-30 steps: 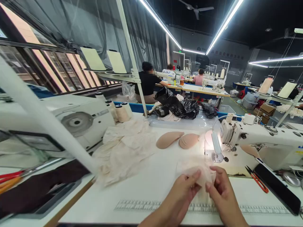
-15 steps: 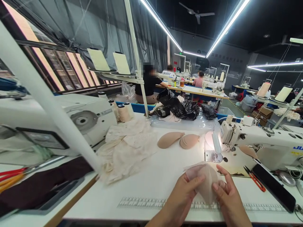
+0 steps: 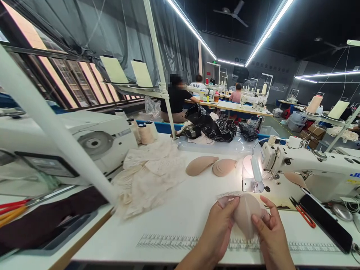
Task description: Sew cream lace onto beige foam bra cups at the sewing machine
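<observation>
A beige cup-shaped pad [image 3: 247, 215] with thin sheer fabric around it is held up over the table's front part. My left hand [image 3: 218, 228] pinches its upper left edge between thumb and fingers. On the other side, my right hand [image 3: 271, 232] grips the lower right edge with the thumb in front, its index finger stretched up. Beyond my hands lie a beige pad [image 3: 201, 165] and a small stack of similar pads [image 3: 224, 167], left of the lit needle area of the sewing machine [image 3: 306, 163]. A clear ruler [image 3: 168, 241] lies beneath my hands.
Cream lace fabric [image 3: 149, 180] is heaped at the left. Red-handled snips [image 3: 305, 215] and a black phone [image 3: 326, 223] lie at the right. Behind are black plastic bags [image 3: 225, 129] and thread cones [image 3: 146, 133]. A slanting white pole [image 3: 62, 127] crosses the left side. Several people sit farther back.
The pad has turned slightly, showing more of its face, and my left thumb has shifted up along its edge. Both hands keep their hold. The view has moved very slightly.
</observation>
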{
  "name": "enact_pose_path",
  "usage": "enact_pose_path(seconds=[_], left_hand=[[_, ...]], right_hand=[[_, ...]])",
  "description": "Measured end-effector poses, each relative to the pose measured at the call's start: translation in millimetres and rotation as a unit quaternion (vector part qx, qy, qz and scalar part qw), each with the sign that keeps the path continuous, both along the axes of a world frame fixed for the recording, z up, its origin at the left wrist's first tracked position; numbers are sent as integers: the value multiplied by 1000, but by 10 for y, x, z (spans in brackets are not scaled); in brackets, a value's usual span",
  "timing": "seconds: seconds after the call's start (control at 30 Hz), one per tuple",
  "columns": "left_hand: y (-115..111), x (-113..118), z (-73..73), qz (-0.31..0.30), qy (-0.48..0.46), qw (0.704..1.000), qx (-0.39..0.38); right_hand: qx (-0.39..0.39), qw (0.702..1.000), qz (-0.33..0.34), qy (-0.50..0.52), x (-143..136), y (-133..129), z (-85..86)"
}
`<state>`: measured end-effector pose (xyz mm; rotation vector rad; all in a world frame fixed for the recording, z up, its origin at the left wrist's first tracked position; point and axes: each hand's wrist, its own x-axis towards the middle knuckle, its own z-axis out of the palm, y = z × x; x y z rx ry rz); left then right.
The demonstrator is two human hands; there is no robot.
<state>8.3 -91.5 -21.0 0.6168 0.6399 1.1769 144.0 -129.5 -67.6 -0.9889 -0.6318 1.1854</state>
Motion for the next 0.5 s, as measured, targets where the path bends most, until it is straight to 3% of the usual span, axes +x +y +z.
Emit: enact_pose_path(seconds=[0.33,0.43,0.5], left_hand=[[49,78,57,-65,23,998,0],[96,53,125,-61,13,998,-8],[125,-22,216,-102,29,994,21]], right_hand=[[16,999,-10,-47,52,24,-53],[38,996,46,-70,139,-1,-135],[49,989,94,-105,255,-19,-142]])
